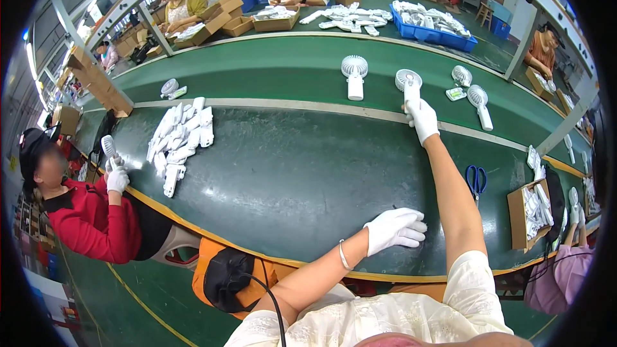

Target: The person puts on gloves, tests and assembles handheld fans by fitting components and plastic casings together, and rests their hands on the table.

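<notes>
My right hand (pixel 422 120), in a white glove, reaches out over the far side of the bench. Its fingers are closed round the handle of a white handheld fan (pixel 409 81), whose round head points away from me. Near the front edge, my left hand (pixel 396 229), gloved too, lies palm down on the dark green bench top (pixel 289 180) with its fingers stretched out and nothing in it. Another handheld fan (pixel 355 77) lies on the green conveyor belt (pixel 270 64), left of the held one. To the right lies one more white fan (pixel 480 106).
Blue-handled scissors (pixel 475 180) lie right of my right forearm, near a cardboard box (pixel 518 218) of white parts. White fan parts (pixel 180 135) are piled at the left. A co-worker in red (pixel 96 218) holds a fan there. A blue crate (pixel 411 31) stands beyond the belt.
</notes>
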Tool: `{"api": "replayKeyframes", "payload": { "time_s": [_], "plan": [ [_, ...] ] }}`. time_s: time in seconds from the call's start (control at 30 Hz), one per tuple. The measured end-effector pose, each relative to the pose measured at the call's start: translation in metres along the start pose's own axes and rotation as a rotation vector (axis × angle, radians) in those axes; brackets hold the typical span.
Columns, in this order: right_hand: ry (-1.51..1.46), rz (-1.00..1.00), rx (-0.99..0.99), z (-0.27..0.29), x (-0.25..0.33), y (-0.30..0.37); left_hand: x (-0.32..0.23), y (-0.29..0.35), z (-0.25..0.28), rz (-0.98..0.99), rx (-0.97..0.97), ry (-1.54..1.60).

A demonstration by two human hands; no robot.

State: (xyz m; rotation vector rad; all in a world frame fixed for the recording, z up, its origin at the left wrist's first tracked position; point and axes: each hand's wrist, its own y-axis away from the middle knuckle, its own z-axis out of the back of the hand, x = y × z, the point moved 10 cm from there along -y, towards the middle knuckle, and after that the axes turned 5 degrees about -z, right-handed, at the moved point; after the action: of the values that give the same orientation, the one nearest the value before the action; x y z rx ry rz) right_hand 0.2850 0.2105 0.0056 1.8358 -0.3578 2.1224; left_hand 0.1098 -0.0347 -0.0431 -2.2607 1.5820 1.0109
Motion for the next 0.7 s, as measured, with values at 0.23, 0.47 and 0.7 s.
{"api": "replayKeyframes", "payload": {
  "time_s": [0.23,0.47,0.7],
  "plan": [
    [0.09,-0.007,0.081,-0.013,0.011,0.066,-0.002,0.0,-0.001,-0.02,-0.014,0.033],
    [0.123,0.022,0.03,0.005,0.005,0.102,0.001,-0.005,-0.007,-0.072,0.037,0.062],
    [0.22,0.087,-0.017,0.001,0.008,0.119,0.001,-0.005,0.003,-0.047,0.001,0.052]
  ]
}}
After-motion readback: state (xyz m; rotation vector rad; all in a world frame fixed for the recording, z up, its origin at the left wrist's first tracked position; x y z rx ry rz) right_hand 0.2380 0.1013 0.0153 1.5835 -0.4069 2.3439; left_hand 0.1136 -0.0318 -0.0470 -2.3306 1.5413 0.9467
